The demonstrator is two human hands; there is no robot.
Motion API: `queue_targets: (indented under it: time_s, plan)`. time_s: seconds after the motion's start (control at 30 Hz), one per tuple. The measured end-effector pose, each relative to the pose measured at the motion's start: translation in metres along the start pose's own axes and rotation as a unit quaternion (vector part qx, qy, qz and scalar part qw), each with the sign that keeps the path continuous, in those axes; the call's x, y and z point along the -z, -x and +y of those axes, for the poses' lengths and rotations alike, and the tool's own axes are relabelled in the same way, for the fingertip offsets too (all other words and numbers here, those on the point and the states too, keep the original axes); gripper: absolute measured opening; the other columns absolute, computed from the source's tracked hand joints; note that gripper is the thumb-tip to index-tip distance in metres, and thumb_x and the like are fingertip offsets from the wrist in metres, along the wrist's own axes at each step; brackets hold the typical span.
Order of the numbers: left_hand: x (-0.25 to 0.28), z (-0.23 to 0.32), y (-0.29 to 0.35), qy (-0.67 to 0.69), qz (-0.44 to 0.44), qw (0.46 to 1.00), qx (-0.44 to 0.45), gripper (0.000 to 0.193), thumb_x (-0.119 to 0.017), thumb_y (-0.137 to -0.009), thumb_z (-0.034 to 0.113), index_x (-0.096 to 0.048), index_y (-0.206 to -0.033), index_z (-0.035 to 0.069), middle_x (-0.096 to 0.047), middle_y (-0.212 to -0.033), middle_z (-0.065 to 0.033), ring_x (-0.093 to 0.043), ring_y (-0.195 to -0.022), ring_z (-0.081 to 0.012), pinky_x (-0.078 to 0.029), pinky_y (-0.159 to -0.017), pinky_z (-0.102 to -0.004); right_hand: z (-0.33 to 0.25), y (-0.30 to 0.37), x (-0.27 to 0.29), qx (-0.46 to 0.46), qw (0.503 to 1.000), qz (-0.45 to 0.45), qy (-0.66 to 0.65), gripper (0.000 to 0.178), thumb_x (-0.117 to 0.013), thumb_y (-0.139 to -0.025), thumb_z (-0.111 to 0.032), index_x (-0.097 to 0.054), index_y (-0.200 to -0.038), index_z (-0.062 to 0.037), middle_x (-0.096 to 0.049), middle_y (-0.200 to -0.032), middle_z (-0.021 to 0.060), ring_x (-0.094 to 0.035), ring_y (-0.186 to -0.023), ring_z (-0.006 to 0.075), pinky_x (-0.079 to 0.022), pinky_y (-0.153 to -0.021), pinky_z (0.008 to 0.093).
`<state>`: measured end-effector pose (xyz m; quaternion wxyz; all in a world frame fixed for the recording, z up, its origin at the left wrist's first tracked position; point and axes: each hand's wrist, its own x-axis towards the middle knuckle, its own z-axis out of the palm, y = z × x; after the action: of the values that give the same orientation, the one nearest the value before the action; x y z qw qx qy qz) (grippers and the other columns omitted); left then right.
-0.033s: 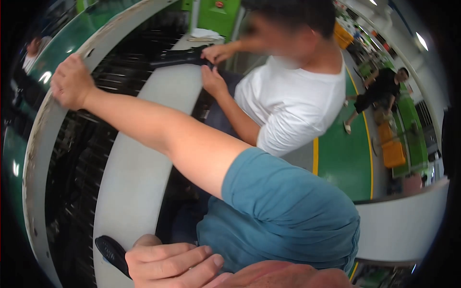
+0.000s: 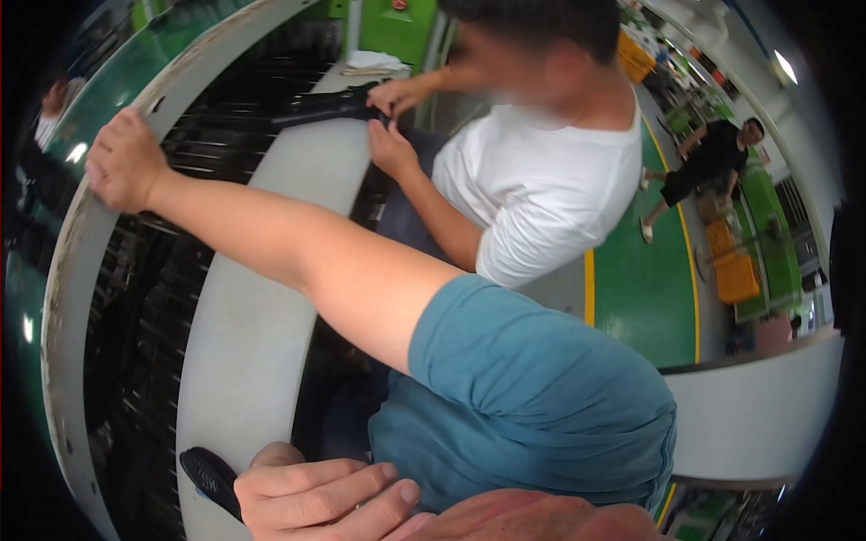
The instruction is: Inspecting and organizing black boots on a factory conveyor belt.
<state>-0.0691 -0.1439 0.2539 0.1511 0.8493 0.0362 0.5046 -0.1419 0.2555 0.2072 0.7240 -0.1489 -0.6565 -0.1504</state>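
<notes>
My right arm stretches across to the far left, where my right hand [image 2: 126, 162] is closed over the worn pale rim [image 2: 68, 261] of a curved line. Low in the picture, my left hand [image 2: 316, 496] is bent with its fingers curled. A black piece with a rounded end and wavy marks [image 2: 209, 478] runs into my left hand, over the pale ledge [image 2: 239, 361]; its other end is hidden there. Farther up, a co-worker's hands [image 2: 392, 122] work at a long black item [image 2: 320, 108] on the same ledge.
Dark metal slats [image 2: 149, 316] run between rim and ledge. A co-worker in a white shirt [image 2: 541, 180] sits close beside my arm. Folded white cloth [image 2: 374, 61] lies on the ledge beyond. A person in black [image 2: 713, 162] stands on the green floor near orange crates [image 2: 735, 275].
The view has shifted slightly, so my right hand and the co-worker appear a little farther left. My right hand stays on the rim, and my left hand stays at the black piece.
</notes>
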Motion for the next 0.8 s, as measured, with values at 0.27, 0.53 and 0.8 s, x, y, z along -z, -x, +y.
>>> queue_targets:
  time_s: [0.27,0.53,0.8]
  plan:
    - [-0.021,-0.001,-0.017,0.051,0.028,0.998,0.014,0.019,-0.08,-0.086,0.007,-0.084,-0.101,-0.003,-0.084,-0.098,-0.0189,-0.083,-0.081,-0.0258,-0.066,-0.068,-0.0306,0.02,0.011,-0.013,-0.015,0.999,0.024,0.021,0.024,-0.072,-0.081,-0.03,-0.079,-0.075,-0.0071,-0.073,-0.084,0.0137,-0.066,-0.094,0.0371,-0.043,-0.109,0.0534]
    - [-0.008,-0.005,-0.015,0.05,0.034,0.998,-0.013,0.02,-0.08,-0.087,0.009,-0.084,-0.103,-0.004,-0.085,-0.101,-0.0208,-0.083,-0.081,-0.0256,-0.066,-0.07,-0.0306,0.017,0.006,-0.012,-0.006,0.998,0.014,0.06,0.019,-0.072,-0.081,-0.026,-0.078,-0.077,-0.0084,-0.073,-0.087,0.0128,-0.066,-0.097,0.0359,-0.044,-0.108,0.0539]
    - [0.005,0.007,0.002,-0.035,0.155,0.987,-0.035,0.006,-0.081,-0.095,0.006,-0.081,-0.096,0.0,-0.082,-0.106,-0.0077,-0.082,-0.082,-0.0212,-0.065,-0.068,-0.0241,-0.022,-0.013,0.024,-0.001,0.996,-0.087,-0.018,0.019,-0.064,-0.095,-0.023,-0.069,-0.086,-0.0063,-0.069,-0.091,0.016,-0.065,-0.096,0.0401,-0.048,-0.096,0.0555]
